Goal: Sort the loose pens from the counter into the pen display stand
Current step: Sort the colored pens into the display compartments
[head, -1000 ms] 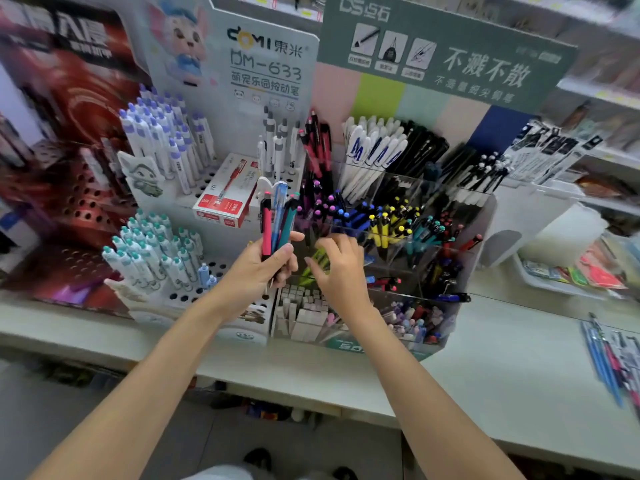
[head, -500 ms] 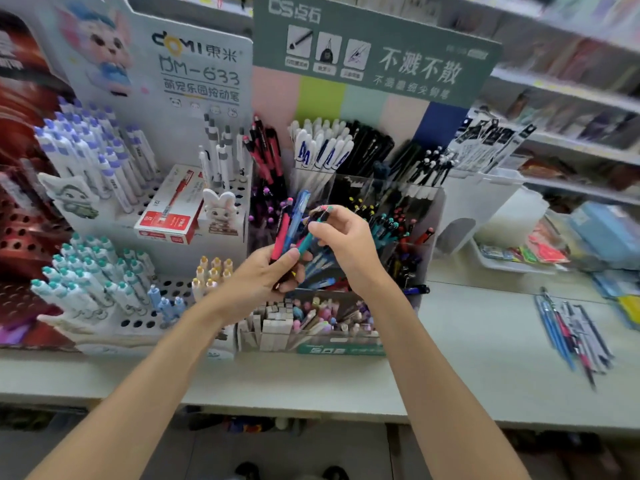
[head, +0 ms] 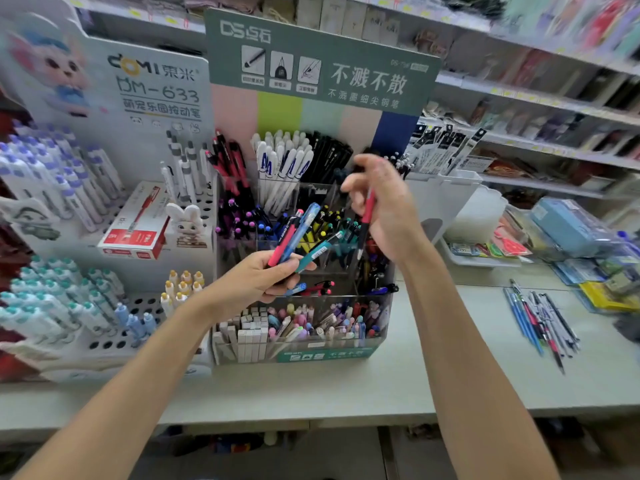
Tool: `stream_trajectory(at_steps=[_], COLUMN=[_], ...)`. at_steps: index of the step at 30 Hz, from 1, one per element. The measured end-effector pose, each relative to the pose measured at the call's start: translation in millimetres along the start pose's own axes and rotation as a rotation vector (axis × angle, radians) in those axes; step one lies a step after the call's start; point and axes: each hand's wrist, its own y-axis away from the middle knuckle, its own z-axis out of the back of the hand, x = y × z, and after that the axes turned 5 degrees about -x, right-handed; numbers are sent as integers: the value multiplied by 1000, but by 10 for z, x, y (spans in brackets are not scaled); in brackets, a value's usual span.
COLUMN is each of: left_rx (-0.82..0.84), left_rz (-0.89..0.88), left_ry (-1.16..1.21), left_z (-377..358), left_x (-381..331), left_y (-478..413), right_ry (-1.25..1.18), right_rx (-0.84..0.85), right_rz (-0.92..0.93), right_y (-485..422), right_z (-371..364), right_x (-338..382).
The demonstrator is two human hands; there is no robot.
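My left hand (head: 258,282) grips a small bunch of pens (head: 298,233), pink, blue and teal, in front of the clear pen display stand (head: 304,351). My right hand (head: 388,209) is raised above the stand's right side and pinches a single red pen (head: 366,220), tip pointing down. The stand's compartments hold many pens sorted by cap colour. A loose pile of pens (head: 540,323) lies on the counter (head: 433,382) at the right.
A white holed display (head: 104,337) with white pens and a red box (head: 138,230) stands left of the clear stand. A white holder (head: 446,188) and trays of stationery sit at the right. Shelves run behind.
My right hand has drawn one red pen out of the bunch in my left hand and lifted it up and to the right. The view has shifted left.
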Motion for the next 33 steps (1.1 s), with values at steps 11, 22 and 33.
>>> stream_trajectory(at_steps=[11, 22, 33], left_rx=[10, -524, -551], left_rz=[-5, -72, -39], left_ry=[-86, 83, 0], left_z=[-132, -203, -112], left_x=[-20, 227, 456], left_y=[-216, -283, -77], right_ry=[-95, -79, 393], right_rx=[-245, -394, -361], right_rz=[-68, -144, -68], right_y=[-91, 238, 722], right_z=[172, 103, -133], right_x=[17, -763, -1710])
